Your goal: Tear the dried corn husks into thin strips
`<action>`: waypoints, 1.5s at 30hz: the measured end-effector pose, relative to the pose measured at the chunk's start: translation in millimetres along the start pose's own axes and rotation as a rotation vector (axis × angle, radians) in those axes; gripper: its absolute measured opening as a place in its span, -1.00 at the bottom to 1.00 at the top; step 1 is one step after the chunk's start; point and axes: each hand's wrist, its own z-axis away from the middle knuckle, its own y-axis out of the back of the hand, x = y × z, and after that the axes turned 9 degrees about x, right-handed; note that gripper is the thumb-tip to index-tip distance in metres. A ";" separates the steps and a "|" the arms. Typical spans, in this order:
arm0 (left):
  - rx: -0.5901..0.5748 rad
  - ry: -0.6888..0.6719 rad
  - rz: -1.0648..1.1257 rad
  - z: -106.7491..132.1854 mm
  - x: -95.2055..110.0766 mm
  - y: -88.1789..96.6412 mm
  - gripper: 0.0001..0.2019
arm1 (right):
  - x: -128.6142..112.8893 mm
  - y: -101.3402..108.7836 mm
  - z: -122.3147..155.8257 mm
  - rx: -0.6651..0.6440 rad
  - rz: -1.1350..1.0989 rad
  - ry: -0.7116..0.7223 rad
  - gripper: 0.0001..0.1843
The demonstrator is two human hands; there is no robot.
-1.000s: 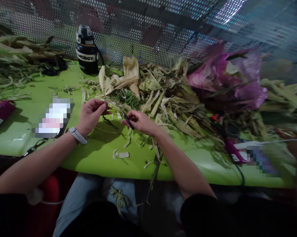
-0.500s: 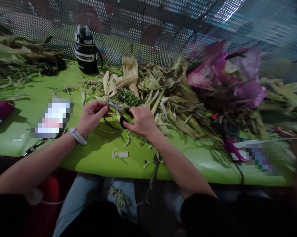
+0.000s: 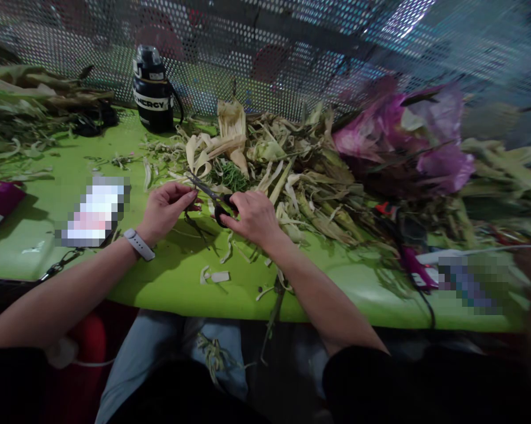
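Left hand (image 3: 170, 206): thumb and fingertips pinched, apparently on the thin base of the pale husk strip; exact contact too small to tell
Right hand (image 3: 251, 215): gripping scissors (image 3: 210, 193) by the black handles, blades pointing at the left fingertips
Husk strip (image 3: 191, 152): centre-left of frame, curling up just above the pinch, in front of the husk pile
Strip handling: probably very light, papery, bends easily, may split along the grain; best held low at the gathered base, fingertips clear of blades
Scissors handling: looks light and rigid, hold by the loops only
Dark strand (image 3: 197, 227): below left fingertips, looks limp
Husk pile (image 3: 322, 171): centre to right of frame
Scraps (image 3: 220, 276): lower centre, on green table (image 3: 159, 288)
Bottle (image 3: 154, 103): upright, upper left
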 end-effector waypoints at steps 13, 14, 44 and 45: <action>0.110 -0.316 -0.473 -4.6 4.8 10.8 -0.85 | -2.6 15.5 -3.1 -0.031 0.024 -0.002 -0.60; 0.114 -0.363 -0.524 -5.2 5.0 12.1 -0.86 | -2.6 16.0 -3.2 -0.035 0.033 0.005 -0.60; -0.009 -0.500 -0.863 -2.4 4.4 13.8 -0.84 | -3.6 14.8 -4.0 -0.071 -0.034 -0.016 -0.73; 0.007 -0.456 -0.808 -3.9 3.1 14.1 -0.86 | -1.4 15.9 -4.8 -0.049 -0.072 -0.071 -0.74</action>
